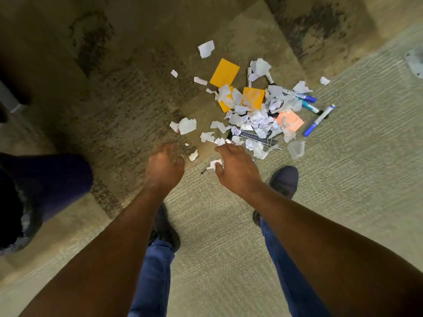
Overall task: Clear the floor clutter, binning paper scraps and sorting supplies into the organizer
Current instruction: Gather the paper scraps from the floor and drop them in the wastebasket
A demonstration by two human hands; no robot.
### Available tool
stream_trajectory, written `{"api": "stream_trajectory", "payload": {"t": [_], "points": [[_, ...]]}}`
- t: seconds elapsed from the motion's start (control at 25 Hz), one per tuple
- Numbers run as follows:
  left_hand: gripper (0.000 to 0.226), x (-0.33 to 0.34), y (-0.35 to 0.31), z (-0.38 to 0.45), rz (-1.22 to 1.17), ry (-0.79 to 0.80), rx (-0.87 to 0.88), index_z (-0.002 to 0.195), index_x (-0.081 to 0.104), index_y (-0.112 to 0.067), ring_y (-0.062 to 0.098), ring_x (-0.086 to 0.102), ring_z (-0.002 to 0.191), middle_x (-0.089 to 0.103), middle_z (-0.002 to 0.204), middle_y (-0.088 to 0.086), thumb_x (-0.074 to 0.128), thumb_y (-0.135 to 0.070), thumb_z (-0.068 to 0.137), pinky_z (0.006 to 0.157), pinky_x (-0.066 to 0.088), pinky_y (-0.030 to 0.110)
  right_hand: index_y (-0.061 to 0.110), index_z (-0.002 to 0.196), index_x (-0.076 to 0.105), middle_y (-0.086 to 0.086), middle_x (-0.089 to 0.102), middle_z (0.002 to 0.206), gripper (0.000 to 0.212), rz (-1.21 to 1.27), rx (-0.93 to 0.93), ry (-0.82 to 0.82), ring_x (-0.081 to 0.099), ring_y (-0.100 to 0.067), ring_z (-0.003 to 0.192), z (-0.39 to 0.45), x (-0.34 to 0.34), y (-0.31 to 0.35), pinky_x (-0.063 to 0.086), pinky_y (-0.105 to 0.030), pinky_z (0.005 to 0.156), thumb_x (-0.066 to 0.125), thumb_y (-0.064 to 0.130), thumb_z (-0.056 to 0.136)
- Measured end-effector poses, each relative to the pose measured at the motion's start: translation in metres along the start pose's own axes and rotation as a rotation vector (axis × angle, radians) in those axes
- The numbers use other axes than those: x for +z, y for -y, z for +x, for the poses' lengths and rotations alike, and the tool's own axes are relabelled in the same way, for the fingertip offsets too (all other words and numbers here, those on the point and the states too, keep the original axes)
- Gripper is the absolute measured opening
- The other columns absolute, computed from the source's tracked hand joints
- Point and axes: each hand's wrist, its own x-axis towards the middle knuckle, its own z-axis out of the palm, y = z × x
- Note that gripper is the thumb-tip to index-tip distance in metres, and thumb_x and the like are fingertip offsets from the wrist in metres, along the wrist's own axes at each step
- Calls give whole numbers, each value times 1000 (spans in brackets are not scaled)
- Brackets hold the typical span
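A heap of torn white paper scraps [249, 120] lies on the carpet floor [343, 202], spread out in front of the person's feet. Mixed into the heap are two yellow sticky pads [224, 73], an orange sticky note [290, 121], and some dark metal clips [258, 138] that are partly buried. Blue markers [318, 121] lie at the right edge of the heap, touching or just beside the paper. One tiny black thing [203, 172] sits alone near the hands; it is too small to tell what it is.

The floor is made of carpet squares, some brown and speckled, some pale green with lines.

Both hands reach down over the near edge of the heap. The left hand [165, 167] has loosely bent fingers and holds nothing, so its grip is loose. The right hand [238, 169] is spread wide, with a small white scrap [215, 163] by its thumb. I cannot tell if it touches that scrap.

Two dark shoes [285, 180] and blue jeans [153, 271] show below the arms. A dark shape [45, 179] stands at the left.
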Motion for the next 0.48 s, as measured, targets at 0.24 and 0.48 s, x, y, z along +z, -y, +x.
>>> {"api": "stream_trajectory", "payload": {"t": [0.24, 0.48], "points": [[50, 51, -26, 44, -54, 10, 38, 132, 52, -17, 32, 57, 113, 61, 125, 14, 64, -22, 84, 95, 45, 34, 16, 138, 39, -9, 44, 136, 55, -35, 52, 31, 43, -30, 121, 20, -12, -65, 45, -43, 94, 58, 34, 89], [79, 114, 40, 127, 100, 113, 60, 148, 30, -20, 33, 39, 133, 39, 147, 16, 69, -30, 80, 110, 34, 37, 21, 144, 31, -11, 31, 148, 70, -73, 236, -39, 39, -35, 129, 99, 34, -129, 43, -45, 101, 65, 40, 85]]}}
